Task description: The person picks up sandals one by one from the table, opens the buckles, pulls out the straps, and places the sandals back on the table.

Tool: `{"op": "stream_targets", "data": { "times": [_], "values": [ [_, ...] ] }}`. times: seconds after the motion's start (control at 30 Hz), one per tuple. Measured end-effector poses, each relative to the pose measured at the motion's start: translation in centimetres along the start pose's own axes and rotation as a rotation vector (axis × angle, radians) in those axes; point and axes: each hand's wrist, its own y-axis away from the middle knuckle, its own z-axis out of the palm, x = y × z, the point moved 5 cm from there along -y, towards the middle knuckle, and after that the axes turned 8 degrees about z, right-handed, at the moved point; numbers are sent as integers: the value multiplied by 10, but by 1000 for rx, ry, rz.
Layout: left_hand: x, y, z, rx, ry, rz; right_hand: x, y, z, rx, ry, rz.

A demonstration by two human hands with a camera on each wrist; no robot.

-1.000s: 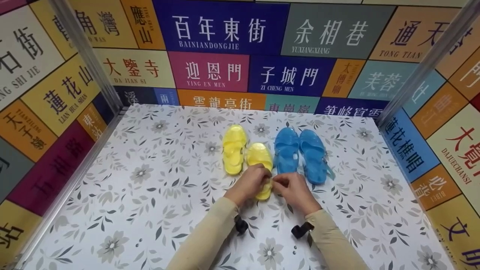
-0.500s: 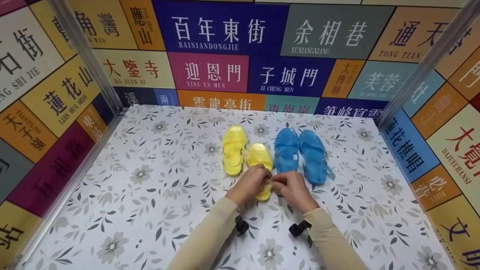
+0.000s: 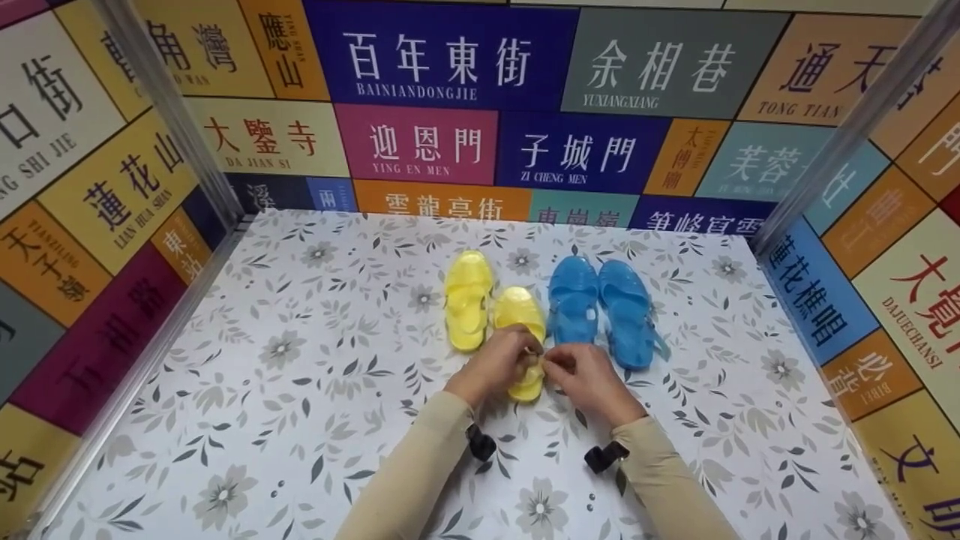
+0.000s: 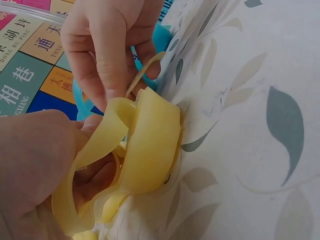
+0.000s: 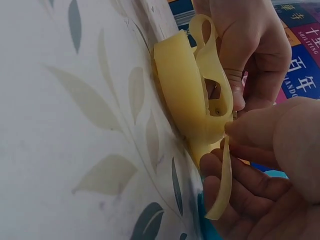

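Note:
A yellow jelly sandal lies on the floral surface, toe away from me. My left hand holds it at the side where its ankle strap fastens, fingers partly inside the strap loop. My right hand pinches the strap near that fastening, thumb against forefinger, and the strap's loose tail hangs past the fingers in the right wrist view. The two hands almost meet at the sandal's right side. Fingers hide most of the buckle. The matching yellow sandal lies just left, its strap across the heel.
To the right, close to my right hand, lie two blue jelly sandals side by side; the outer one's strap sticks out. Sign-patterned walls enclose the floral-covered surface at the back and both sides.
Both hands stay at the yellow sandal's strap with only small finger and wrist shifts. The sandals keep their places.

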Motion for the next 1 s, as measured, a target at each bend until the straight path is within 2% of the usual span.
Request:
{"op": "stream_targets", "data": {
  "times": [0.1,0.23,0.33,0.63,1.0],
  "values": [
    [1,-1,0,6,-14,18,-1,0,0,-3,5,-28],
    [2,-2,0,13,-28,40,-6,0,-1,24,71,-132],
    [1,-2,0,15,-28,41,-9,0,-2,56,105,-182],
    [2,-2,2,14,-16,11,-10,-5,0,54,84,-136],
    [-1,0,2,87,2,4,-10,-3,2,69,39,-135]
  ]
}}
